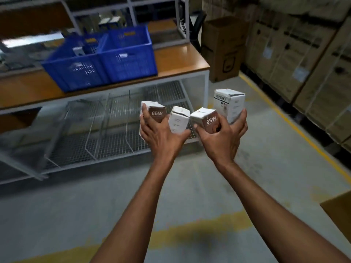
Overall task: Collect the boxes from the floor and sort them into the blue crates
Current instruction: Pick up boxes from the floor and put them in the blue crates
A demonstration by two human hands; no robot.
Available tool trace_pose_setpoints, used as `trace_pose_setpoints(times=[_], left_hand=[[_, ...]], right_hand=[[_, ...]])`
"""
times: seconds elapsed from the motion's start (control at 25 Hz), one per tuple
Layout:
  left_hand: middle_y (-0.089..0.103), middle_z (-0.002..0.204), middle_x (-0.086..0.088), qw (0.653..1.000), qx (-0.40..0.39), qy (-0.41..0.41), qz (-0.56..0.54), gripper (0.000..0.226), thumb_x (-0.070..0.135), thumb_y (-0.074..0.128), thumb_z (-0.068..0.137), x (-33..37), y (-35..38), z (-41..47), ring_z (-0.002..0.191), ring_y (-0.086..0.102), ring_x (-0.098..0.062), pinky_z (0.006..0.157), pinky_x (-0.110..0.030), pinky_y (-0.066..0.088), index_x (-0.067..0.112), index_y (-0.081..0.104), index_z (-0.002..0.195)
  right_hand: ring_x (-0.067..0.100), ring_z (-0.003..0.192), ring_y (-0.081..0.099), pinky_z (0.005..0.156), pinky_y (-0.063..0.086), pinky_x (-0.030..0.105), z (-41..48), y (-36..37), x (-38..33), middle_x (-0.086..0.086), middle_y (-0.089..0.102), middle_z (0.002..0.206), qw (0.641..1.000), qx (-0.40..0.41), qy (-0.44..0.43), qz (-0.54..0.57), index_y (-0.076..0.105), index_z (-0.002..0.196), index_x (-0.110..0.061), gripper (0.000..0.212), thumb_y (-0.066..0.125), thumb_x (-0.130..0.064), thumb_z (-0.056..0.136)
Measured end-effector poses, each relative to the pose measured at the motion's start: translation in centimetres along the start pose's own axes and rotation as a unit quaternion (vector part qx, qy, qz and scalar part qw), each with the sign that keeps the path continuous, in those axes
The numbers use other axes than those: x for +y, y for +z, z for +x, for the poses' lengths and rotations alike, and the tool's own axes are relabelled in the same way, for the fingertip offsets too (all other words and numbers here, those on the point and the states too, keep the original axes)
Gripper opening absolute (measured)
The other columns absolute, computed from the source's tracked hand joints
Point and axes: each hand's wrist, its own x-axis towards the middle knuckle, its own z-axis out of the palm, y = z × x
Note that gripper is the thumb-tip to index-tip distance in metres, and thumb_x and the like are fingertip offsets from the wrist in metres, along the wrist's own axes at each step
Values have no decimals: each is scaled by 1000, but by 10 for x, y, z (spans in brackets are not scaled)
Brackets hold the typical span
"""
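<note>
Above the grey concrete floor, just short of a wood-topped white-framed table, a person is holding four small cardboard boxes out ahead, two to a hand. The left hand is gripping a white-and-brown box marked 65W and a plain white box beside it. The right hand is clutching a second white-and-brown 65W box together with a taller white box with black print. Both hands are full, fingers curled round their loads, and the two inner boxes are sitting close together, perhaps touching. Two blue perforated plastic crates are standing side by side on the table, up and to the left of the hands and well apart from them. Something pale is showing inside the left-hand crate, too blurred to name. Collecting looks finished for this handful, so the carry to the crates appears to be the step in hand. The next move is calling for closing on the table, lifting the boxes over a crate rim and releasing them by kind, likely the 65W pair in one crate and the white ones in the other. That means each hand letting one box go while pinching its second, where a slip seems the likeliest fault.
</note>
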Motion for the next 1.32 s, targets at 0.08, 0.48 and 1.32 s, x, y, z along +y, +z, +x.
trace_pose_setpoints(times=[0.08,0.48,1.32], left_hand=[[-16,169,-5,1000,22,4,-2,72,69,77,62,-12,-6,40,154,7,-39,123,-60,20,37,67,125],[-21,168,-6,992,125,5,13,85,61,90,59,-77,3,249,156,4,-38,124,-59,22,37,61,135],[-20,169,-8,987,155,0,51,82,54,90,66,-383,-119,700,157,-1,-38,126,-55,17,31,58,139]], right_hand=[[34,151,17,111,44,43,24,29,-25,10,11,169,1000,-6,-22,7,69,124,-35,67,80,-66,67],[33,153,11,115,40,50,166,214,-112,3,0,171,985,-99,-117,84,67,125,-34,70,84,-67,65],[29,153,7,110,45,57,262,631,-447,-5,-8,170,956,-191,-200,93,68,113,-32,58,82,-64,66]])
